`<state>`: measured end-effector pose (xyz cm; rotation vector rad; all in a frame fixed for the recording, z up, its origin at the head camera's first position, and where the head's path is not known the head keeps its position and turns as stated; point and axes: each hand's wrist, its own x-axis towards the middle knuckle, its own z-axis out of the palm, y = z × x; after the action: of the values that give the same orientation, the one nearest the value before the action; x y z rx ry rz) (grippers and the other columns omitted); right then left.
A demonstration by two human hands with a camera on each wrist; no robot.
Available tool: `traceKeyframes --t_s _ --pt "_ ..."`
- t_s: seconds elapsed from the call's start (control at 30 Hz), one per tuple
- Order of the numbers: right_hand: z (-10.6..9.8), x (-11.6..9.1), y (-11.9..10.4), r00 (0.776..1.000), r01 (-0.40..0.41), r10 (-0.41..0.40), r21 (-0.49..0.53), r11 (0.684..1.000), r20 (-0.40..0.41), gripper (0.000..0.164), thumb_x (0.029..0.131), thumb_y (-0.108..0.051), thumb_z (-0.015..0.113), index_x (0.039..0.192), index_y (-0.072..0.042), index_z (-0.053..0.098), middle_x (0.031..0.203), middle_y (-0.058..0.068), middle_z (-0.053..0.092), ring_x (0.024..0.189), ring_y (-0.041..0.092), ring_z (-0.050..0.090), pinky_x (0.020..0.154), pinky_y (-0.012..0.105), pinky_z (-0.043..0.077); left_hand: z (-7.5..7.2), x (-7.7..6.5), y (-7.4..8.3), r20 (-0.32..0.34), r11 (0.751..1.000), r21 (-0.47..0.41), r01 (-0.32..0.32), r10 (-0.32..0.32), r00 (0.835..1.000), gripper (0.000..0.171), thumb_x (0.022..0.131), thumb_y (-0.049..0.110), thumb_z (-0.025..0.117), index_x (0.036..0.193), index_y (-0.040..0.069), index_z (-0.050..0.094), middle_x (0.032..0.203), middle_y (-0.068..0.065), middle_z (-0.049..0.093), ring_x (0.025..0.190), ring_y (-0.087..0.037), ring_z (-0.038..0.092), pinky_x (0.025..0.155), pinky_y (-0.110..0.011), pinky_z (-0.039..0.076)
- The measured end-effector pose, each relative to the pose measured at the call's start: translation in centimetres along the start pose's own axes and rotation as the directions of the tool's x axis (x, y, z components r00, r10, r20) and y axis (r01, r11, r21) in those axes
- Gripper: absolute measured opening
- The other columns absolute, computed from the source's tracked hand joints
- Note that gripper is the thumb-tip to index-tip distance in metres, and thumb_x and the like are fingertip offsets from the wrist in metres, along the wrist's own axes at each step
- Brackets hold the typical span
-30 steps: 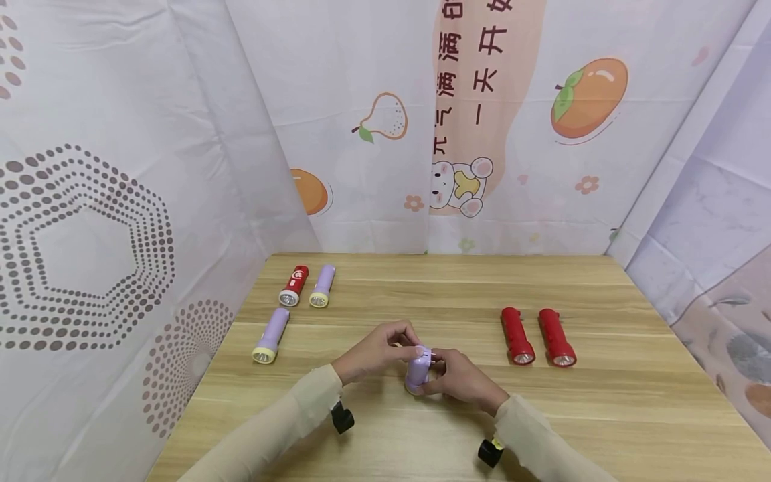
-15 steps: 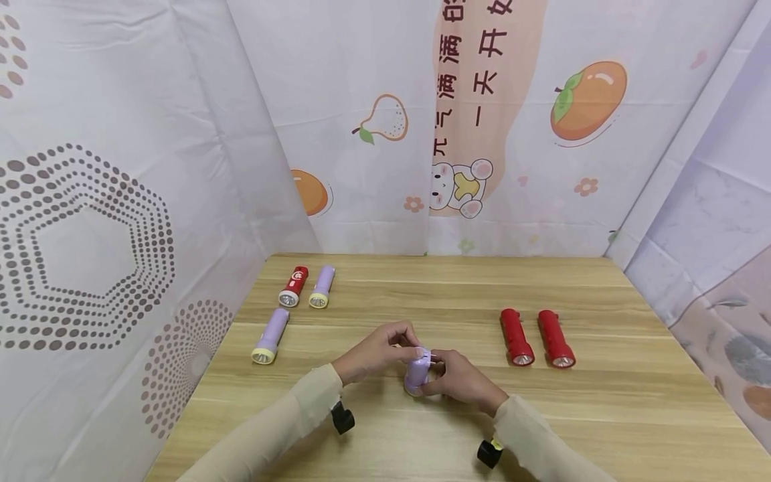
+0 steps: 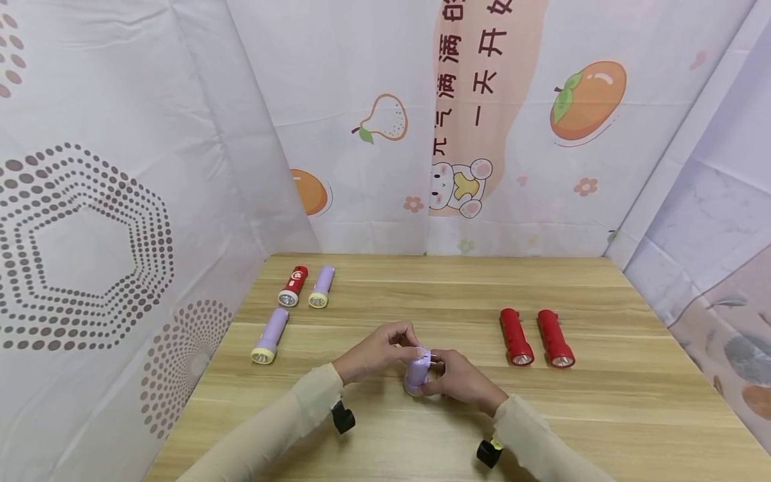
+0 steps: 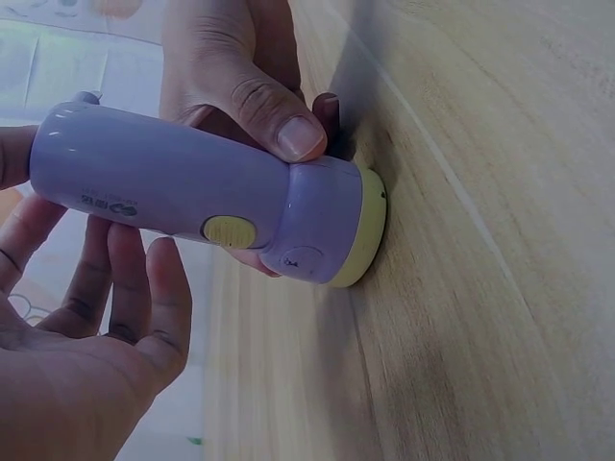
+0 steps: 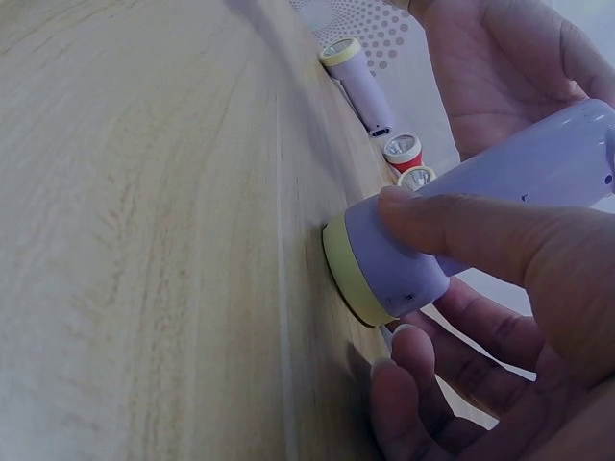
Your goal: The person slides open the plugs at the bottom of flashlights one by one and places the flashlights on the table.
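A purple flashlight [image 3: 417, 372] with a pale yellow lens ring stands lens-down on the wooden table, a little tilted. Thin prongs show at its upper end in the head view. My left hand [image 3: 379, 351] holds that upper end between thumb and fingertips. Lower down, my right hand [image 3: 462, 380] grips the body close to the lens head, its thumb [image 5: 461, 226] pressed along the side. A yellow slide switch [image 4: 229, 231] and small printed marks face the left wrist camera. The lens is hidden against the table.
At the left lie two more purple flashlights [image 3: 274, 335] [image 3: 323, 281] and a red one with a white ring [image 3: 295, 284]. Two red flashlights [image 3: 515, 335] [image 3: 555, 337] lie side by side at the right. Printed curtains [image 3: 361, 201] hang behind the wooden table [image 3: 632, 402].
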<state>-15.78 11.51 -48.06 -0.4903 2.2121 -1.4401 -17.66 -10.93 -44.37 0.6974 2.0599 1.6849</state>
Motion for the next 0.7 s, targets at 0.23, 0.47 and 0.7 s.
traceKeyframes --t_s 0.23,0.47,0.7 --pt "-0.01 0.03 -0.03 1.0 -0.002 0.002 -0.006 1.0 0.0 0.053 0.08 -0.027 0.09 0.129 -0.018 0.07 0.121 -0.003 0.071 0.111 0.019 0.061 0.099 0.046 0.046 0.0 0.11 -0.03 -0.001 1.0 0.001 -0.011 0.011 1.0 0.012 0.096 0.017 0.073 0.096 0.009 0.065 0.102 -0.001 0.067 0.097 -0.018 0.061 0.088 -0.036 0.051" --pt "-0.02 0.02 -0.22 1.0 0.002 -0.002 0.002 1.0 0.003 0.053 0.08 -0.026 0.09 0.128 -0.017 0.07 0.12 -0.003 0.071 0.112 0.019 0.061 0.102 0.049 0.045 -0.02 0.11 0.04 -0.005 1.0 -0.003 0.001 -0.001 1.0 0.013 0.096 0.017 0.073 0.095 0.008 0.064 0.101 -0.002 0.066 0.097 -0.018 0.061 0.088 -0.035 0.052" --pt "-0.06 0.02 -0.31 1.0 0.006 -0.006 -0.015 1.0 0.006 0.053 0.08 -0.025 0.09 0.129 -0.017 0.07 0.12 -0.004 0.071 0.108 0.02 0.06 0.096 0.043 0.045 0.02 0.19 0.16 -0.01 1.0 -0.001 0.023 -0.023 1.0 0.014 0.096 0.017 0.074 0.095 0.008 0.064 0.099 -0.002 0.067 0.095 -0.017 0.06 0.087 -0.033 0.053"
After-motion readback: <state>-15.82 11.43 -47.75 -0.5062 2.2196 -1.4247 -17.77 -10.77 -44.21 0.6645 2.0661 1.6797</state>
